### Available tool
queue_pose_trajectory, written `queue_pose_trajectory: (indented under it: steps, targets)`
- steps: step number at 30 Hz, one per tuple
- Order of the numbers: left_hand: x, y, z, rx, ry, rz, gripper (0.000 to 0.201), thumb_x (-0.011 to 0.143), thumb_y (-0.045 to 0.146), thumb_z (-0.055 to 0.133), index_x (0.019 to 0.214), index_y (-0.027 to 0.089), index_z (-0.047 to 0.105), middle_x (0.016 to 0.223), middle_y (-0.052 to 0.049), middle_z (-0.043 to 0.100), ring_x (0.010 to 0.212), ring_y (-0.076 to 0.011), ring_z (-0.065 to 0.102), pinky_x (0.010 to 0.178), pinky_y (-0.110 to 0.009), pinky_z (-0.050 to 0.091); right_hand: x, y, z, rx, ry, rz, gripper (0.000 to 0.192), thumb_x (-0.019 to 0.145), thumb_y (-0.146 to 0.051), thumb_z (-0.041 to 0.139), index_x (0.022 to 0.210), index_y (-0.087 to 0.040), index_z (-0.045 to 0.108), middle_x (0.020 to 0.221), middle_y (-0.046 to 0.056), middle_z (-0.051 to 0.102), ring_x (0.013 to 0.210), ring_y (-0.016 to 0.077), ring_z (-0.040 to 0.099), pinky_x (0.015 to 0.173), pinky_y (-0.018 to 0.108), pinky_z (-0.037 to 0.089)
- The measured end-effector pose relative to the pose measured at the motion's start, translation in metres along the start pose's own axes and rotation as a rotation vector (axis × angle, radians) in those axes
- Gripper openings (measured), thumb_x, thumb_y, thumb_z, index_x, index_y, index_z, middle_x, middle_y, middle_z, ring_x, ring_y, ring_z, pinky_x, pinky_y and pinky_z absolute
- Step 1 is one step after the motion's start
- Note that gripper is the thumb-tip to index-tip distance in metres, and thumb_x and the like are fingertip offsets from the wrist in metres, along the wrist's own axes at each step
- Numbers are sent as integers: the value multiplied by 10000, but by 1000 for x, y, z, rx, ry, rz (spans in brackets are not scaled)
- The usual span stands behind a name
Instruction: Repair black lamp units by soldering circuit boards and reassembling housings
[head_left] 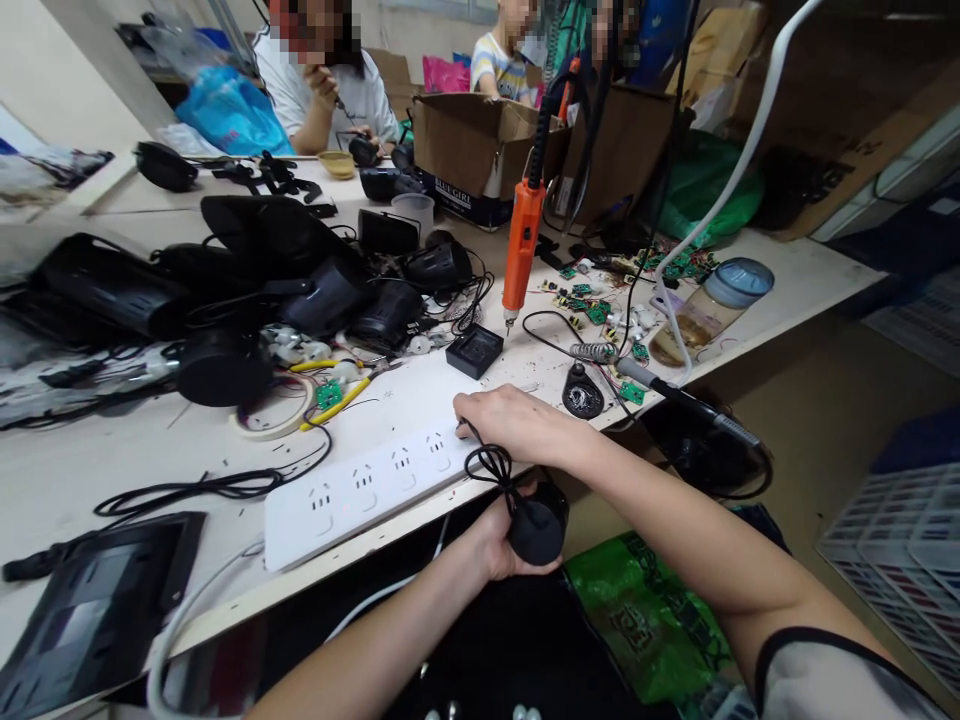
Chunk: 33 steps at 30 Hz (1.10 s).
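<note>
Cord (492,463) hangs looped between hands. Left hand (498,542), grip closed around black device (537,532), just off front edge of table (202,445). Right hand (514,422) at power strip (379,487); cord end hidden, cannot tell grip. Loosened left grip could drop device, yanking cord.

Long whitish workbench (814,282) — brownish floor (795,445), pale wall (86,65)

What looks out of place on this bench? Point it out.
The soldering iron juts past the edge of the bench, so it could be knocked. Green circuit boards lie scattered loose nearby, and dark specks litter the surface. No damage is clear.
</note>
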<state>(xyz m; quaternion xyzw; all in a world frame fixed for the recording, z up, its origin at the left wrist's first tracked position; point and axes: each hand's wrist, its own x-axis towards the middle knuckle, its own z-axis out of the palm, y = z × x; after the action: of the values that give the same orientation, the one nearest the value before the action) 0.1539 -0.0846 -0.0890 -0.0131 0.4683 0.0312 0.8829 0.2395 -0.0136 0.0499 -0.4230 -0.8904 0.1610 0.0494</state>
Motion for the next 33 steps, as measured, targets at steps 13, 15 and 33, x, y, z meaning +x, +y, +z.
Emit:
queue_pose_trajectory:
  steps: [13, 15, 33]
  targets:
    - [-43, -19, 4, 275, -291, -170, 461, 836, 517, 562, 925, 75, 655, 678, -166, 702, 568, -302, 684, 522, -389, 541, -73, -26, 8, 812, 623, 355, 180, 957, -397, 518, 1004, -231, 466, 753, -4, 687, 699, 192, 726, 614, 279, 549]
    - [-66, -24, 11, 390, -362, -132, 437, 802, 485, 616, 993, 93, 653, 729, -138, 711, 587, -273, 682, 537, -361, 534, -93, -40, 1, 989, 738, 349, 251, 948, -475, 534, 998, -236, 477, 721, -6, 693, 636, 199, 731, 553, 285, 574]
    - [-226, 170, -43, 1042, 536, 1080, 639, 485, 433, 815, 1056, 208, 636, 1001, -26, 706, 973, -266, 662, 786, -308, 518, 78, -143, 64, -239, 377, -132, 247, 841, -387, 674, 848, -155, 589, 622, 52, 665, 489, 238, 639, 411, 326, 522]
